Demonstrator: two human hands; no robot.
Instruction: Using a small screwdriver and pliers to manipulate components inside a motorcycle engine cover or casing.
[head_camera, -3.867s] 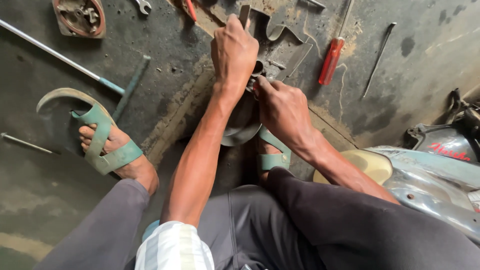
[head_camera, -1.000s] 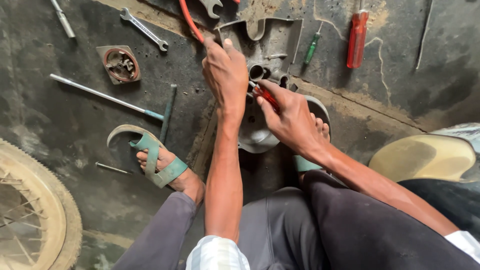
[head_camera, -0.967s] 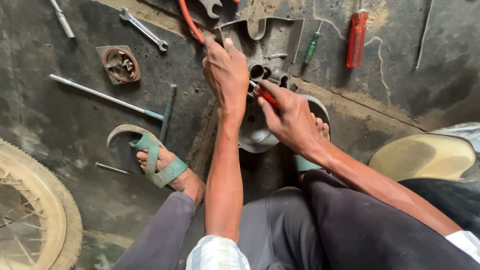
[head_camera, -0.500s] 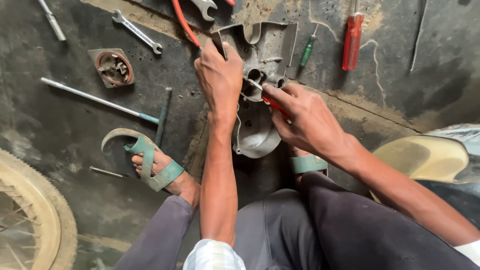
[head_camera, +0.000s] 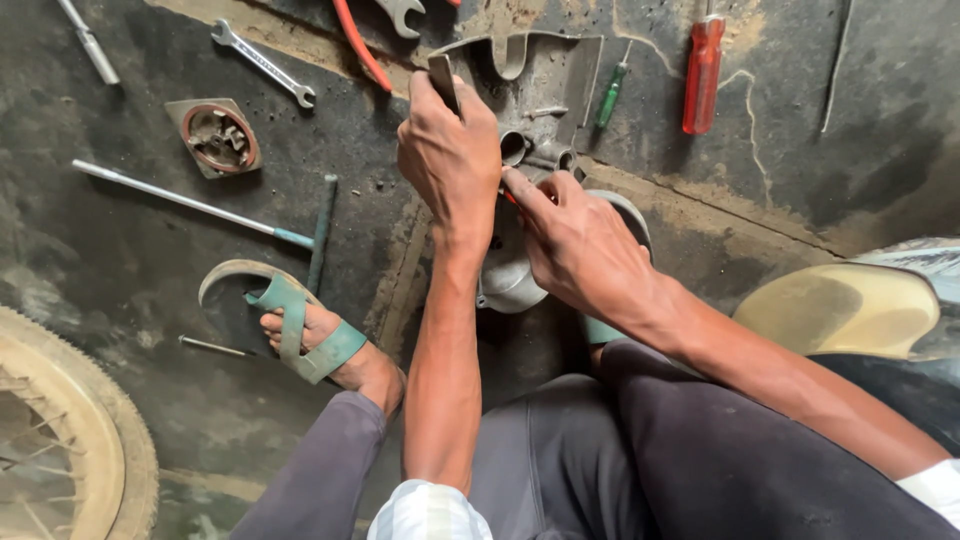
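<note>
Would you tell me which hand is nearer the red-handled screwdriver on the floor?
Right. The right hand is below-left of the red-handled screwdriver; the left hand lies farther left.

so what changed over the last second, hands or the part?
Little. The left hand keeps its grip on the grey metal casing. The right hand has slid a bit lower and rightward, forefinger now stretched toward the casing's tubes, the red-handled tool less visible under it. The red screwdriver, green screwdriver and spanner lie unmoved; only the view shifted.
</note>
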